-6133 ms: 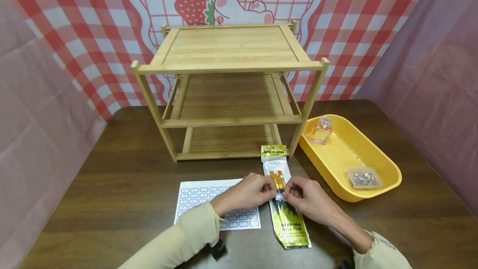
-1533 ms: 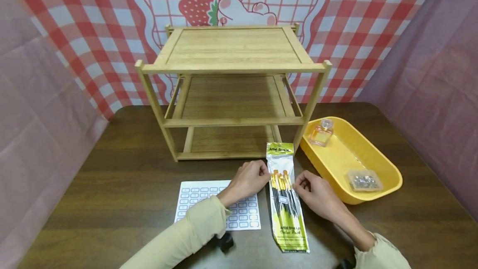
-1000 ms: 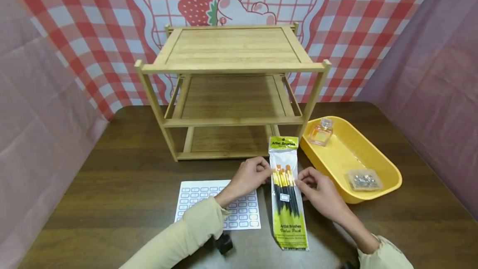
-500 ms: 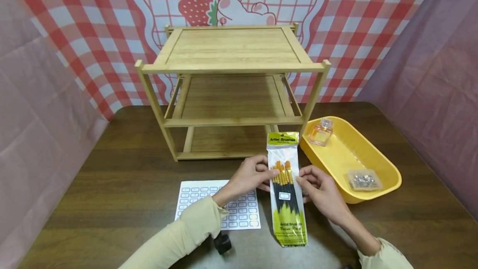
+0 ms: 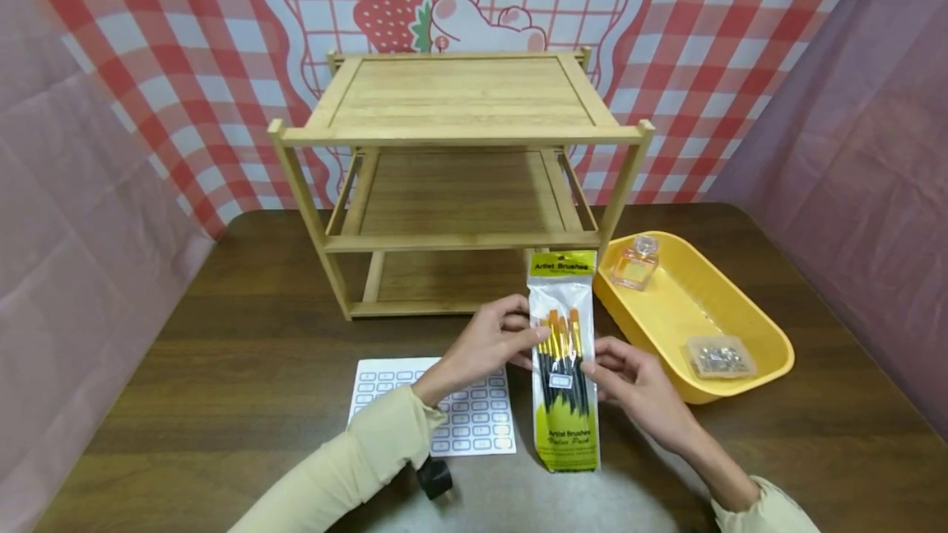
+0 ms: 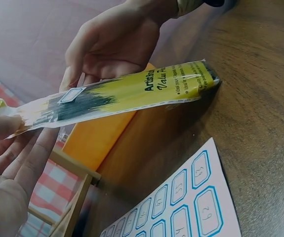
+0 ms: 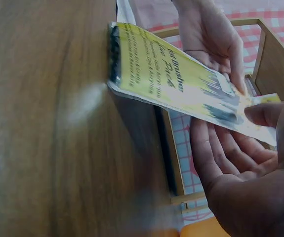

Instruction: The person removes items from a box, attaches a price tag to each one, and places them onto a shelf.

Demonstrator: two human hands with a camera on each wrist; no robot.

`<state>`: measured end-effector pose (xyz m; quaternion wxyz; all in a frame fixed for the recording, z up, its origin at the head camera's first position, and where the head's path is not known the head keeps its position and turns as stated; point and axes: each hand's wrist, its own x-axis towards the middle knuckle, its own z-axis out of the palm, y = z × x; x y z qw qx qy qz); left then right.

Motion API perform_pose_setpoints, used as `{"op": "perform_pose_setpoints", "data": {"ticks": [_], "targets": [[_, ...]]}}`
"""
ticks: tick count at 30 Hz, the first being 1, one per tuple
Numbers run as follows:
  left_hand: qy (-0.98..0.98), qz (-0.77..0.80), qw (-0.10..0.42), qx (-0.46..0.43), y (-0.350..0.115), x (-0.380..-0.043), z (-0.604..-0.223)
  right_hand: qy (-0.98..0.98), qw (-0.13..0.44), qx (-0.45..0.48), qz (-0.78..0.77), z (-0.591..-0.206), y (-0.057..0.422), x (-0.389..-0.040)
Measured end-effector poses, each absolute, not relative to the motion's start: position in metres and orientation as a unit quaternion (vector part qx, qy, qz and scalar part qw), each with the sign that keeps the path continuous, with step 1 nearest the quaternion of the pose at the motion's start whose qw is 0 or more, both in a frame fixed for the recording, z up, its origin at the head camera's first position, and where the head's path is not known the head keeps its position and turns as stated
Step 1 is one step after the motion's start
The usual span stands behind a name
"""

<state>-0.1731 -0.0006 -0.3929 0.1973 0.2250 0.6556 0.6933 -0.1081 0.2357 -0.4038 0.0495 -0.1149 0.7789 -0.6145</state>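
A clear, yellow-green pack of artist brushes [image 5: 566, 426] is held between both hands, tilted with its header end up and its lower end close over the table. My left hand [image 5: 485, 344] pinches its left edge, thumb on the front and fingers behind. The right edge is pinched the same way by my right hand [image 5: 640, 385]. A small blue-bordered label [image 5: 560, 381] sits on the front across the black brush handles, also seen in the left wrist view as a label [image 6: 72, 95]. Below my left forearm lies a label sheet [image 5: 474, 426], partly covered by that arm.
Behind the hands stands a three-tier wooden shelf [image 5: 459, 136]. To the right, a yellow tray [image 5: 748, 303] holds a perfume bottle [image 5: 635, 263] and a clear box of small metal pieces [image 5: 720, 356]. Everything stands on a dark wooden table [image 5: 244, 336].
Earlier the pack lay flat while both hands pressed at the label on it. Since then the hands moved to its edges, gripped it and raised its header end.
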Motion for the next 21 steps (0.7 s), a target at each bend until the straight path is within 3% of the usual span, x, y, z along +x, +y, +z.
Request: {"op": "perform_pose_setpoints", "data": {"ticks": [7, 21], "targets": [[0.65, 0.698, 0.194, 0.229, -0.003, -0.1756, -0.391, 0.767, 0.061, -0.178, -0.614, -0.4104, 0.2368, -0.1063], [0.666, 0.682, 0.181, 0.24, -0.0055, -0.1761, -0.3866, 0.759, 0.031, -0.2, -0.619, -0.4119, 0.2328, -0.1051]]}}
